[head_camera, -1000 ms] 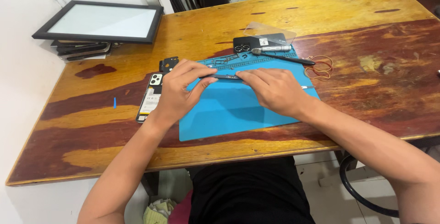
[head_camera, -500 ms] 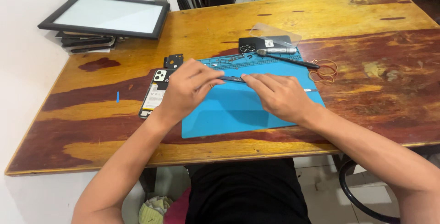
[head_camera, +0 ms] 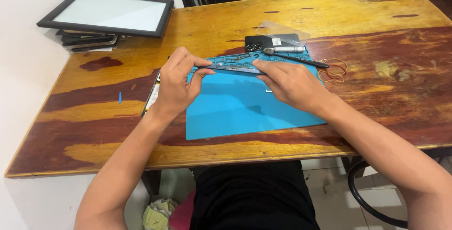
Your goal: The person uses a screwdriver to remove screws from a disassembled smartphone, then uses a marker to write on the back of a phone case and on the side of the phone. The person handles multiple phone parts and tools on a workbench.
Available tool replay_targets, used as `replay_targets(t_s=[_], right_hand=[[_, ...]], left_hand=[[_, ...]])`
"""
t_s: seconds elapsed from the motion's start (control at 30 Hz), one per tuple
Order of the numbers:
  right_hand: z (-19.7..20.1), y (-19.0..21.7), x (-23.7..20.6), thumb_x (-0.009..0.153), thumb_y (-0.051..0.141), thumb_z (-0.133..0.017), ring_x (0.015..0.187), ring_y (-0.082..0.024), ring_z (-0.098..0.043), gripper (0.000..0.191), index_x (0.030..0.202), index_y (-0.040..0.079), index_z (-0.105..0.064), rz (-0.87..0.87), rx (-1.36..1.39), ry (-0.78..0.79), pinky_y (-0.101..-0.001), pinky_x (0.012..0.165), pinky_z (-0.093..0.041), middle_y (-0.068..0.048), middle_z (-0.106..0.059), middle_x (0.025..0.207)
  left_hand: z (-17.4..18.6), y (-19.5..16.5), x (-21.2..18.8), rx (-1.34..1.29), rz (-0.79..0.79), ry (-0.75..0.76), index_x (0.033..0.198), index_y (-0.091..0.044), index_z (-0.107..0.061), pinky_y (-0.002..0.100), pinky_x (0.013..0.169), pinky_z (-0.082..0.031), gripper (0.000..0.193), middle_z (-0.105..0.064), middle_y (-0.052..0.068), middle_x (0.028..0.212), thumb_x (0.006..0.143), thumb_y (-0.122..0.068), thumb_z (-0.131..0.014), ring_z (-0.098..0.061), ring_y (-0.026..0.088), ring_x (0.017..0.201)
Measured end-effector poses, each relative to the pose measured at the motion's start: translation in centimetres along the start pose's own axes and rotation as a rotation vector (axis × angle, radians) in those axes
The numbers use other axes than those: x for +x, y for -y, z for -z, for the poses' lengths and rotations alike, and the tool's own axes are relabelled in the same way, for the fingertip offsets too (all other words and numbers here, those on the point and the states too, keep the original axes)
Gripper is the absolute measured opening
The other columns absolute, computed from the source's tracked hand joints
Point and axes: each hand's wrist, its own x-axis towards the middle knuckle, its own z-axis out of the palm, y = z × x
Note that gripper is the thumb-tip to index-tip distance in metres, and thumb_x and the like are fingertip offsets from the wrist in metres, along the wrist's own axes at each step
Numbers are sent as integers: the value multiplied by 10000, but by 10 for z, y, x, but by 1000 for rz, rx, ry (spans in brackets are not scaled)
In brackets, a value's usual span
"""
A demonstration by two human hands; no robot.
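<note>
My left hand [head_camera: 176,85] and my right hand [head_camera: 289,83] together hold a thin dark phone part [head_camera: 230,69] edge-on, one hand at each end, just above a blue work mat [head_camera: 245,107]. The left fingers pinch its left end, the right fingers grip its right end. Under my left hand lies an opened phone body [head_camera: 151,99], mostly hidden. At the mat's far edge lie a dark phone back cover [head_camera: 270,41] with camera rings and a metal-handled screwdriver [head_camera: 294,55].
The wooden table [head_camera: 329,9] carries a black-framed screen [head_camera: 108,12] on stacked devices at the far left, a clear plastic case [head_camera: 287,30], rubber bands [head_camera: 333,69] right of the mat and a small blue pick [head_camera: 120,97] at the left.
Both hands have lifted the thin part slightly and turned it edge-on. The view has shifted a little; the table's other items have stayed put.
</note>
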Motion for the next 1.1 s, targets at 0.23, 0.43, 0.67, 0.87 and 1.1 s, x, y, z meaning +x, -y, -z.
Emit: replay_targets(t_s=[0.23,0.43,0.67,0.87,1.1], right_hand=[[-1,-1,-8,910,18,-714,1021,-327,-750,267,1175,-11,-689,74,-242,-41,-395,816,-604,-177,-760,1139],[-1,8,1,934,102,-747,1188,-316,-699,299,1214,10,-696,349,-453,-111,-436,1023,-598,-155,-728,1245],[2,17,7,974,200,-688,1165,-365,-612,448,1325,-39,-546,13,81,-297,-389,967,-554,-217,-604,1276],[-19,-14,-3,1091,317,-457,908,-96,-621,425,1348,6,-589,-726,652,-117,-269,737,-531,-59,-704,1102],[-45,-42,-20,1138,334,-439,858,-32,-583,422,1143,-12,-681,-785,1074,-13,-246,751,-518,9,-710,985]], left_hand=[[0,0,2,-164,181,7,1088,-46,-704,300,711,-481,230,-630,56,968,949,-220,-761,-591,175,844],[-13,25,6,-944,1115,191,1143,-83,-692,298,703,-629,511,-769,29,983,967,-477,-419,-738,104,858],[-29,30,-13,-975,930,0,1115,23,-711,256,673,-593,379,-746,59,910,1033,-335,-620,-701,81,742],[-36,20,-15,-778,834,14,1059,28,-766,210,656,-549,428,-759,47,854,1043,-370,-607,-666,50,720],[-40,15,-19,-812,853,39,1046,20,-766,202,685,-550,426,-772,39,864,1031,-372,-599,-674,38,749]])
